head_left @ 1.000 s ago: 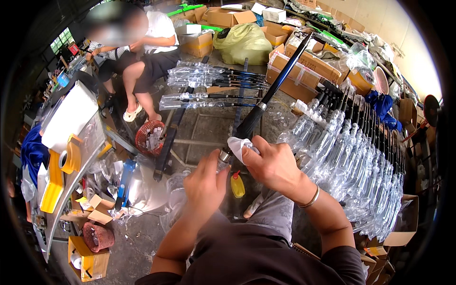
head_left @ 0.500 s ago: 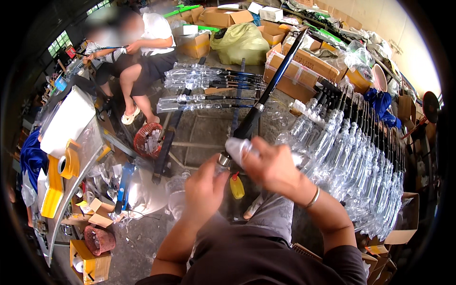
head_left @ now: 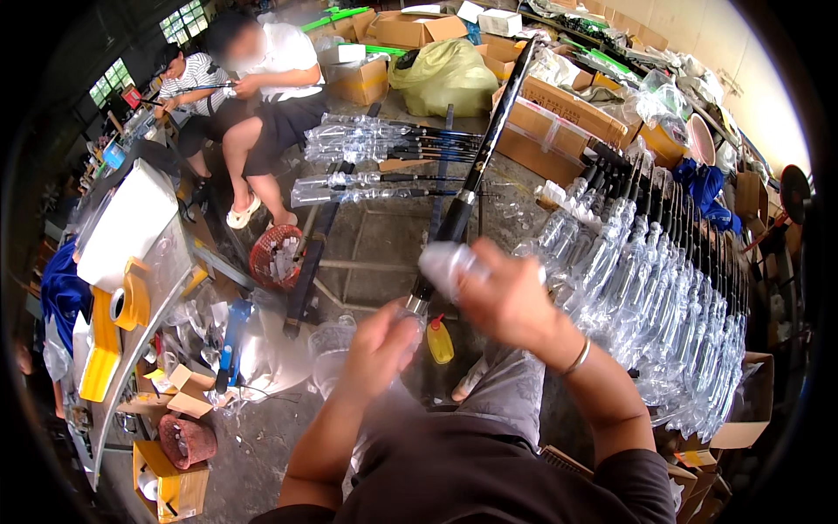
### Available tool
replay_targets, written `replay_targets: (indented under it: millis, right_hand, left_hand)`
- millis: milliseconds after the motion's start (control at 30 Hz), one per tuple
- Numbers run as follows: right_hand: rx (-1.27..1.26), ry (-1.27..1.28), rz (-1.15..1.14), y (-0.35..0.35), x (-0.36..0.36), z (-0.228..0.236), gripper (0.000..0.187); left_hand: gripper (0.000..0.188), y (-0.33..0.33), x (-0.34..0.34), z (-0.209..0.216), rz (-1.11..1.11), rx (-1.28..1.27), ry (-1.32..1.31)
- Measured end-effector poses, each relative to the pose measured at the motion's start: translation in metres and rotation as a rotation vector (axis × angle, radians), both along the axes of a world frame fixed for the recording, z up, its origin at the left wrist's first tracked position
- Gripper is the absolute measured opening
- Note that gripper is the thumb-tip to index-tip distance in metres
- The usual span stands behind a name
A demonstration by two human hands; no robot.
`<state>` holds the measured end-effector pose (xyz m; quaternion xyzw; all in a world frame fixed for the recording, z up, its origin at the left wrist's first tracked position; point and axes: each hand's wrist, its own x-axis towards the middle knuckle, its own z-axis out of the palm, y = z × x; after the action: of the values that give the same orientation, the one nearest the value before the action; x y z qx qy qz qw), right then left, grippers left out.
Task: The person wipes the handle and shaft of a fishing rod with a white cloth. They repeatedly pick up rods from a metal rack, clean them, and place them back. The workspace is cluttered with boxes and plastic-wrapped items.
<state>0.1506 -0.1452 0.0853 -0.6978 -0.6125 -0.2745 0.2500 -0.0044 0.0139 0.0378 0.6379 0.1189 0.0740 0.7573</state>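
Note:
A black fishing rod [head_left: 487, 153] slants up and away from me, its thick handle toward my body. My left hand [head_left: 381, 345] is closed round the silver-coloured butt end of the rod. A crumpled whitish wad [head_left: 445, 265], blurred by motion, lies against the handle just above. My right hand [head_left: 506, 293] grips that wad; whether it is cloth or plastic I cannot tell. To the right, many similar rods [head_left: 646, 288] lean in a row, their handles in transparent plastic sleeves. More sleeved rods [head_left: 367, 140] lie across a frame ahead on the left.
A red basket [head_left: 278, 258] of small pieces stands on the floor left of the metal frame [head_left: 358, 264]. A yellow bottle [head_left: 439, 341] is below my hands. Cardboard boxes [head_left: 546, 135] and a yellow-green sack [head_left: 443, 79] are beyond. Two people sit at the far left.
The rod has swung a little steeper, its far part moving left. My right hand and the wad stay at the handle; my left hand keeps to the butt end.

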Motion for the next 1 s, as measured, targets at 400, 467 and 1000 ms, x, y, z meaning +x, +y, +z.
replay_targets:
  millis: [400,467,1000]
  right_hand:
    - [0.091,0.030,-0.071,0.004,0.010,0.002,0.029]
    - [0.148,0.082,-0.071,0.005,0.014,0.001,0.033]
    - [0.199,0.175,-0.009,0.013,0.008,-0.014,0.035]
  left_hand:
    - [0.038,0.010,-0.005,0.004,-0.266,-0.491,0.057]
    - [0.042,0.009,-0.006,0.009,-0.310,-0.528,0.039]
    - [0.052,0.014,-0.009,0.000,-0.331,-0.636,0.044]
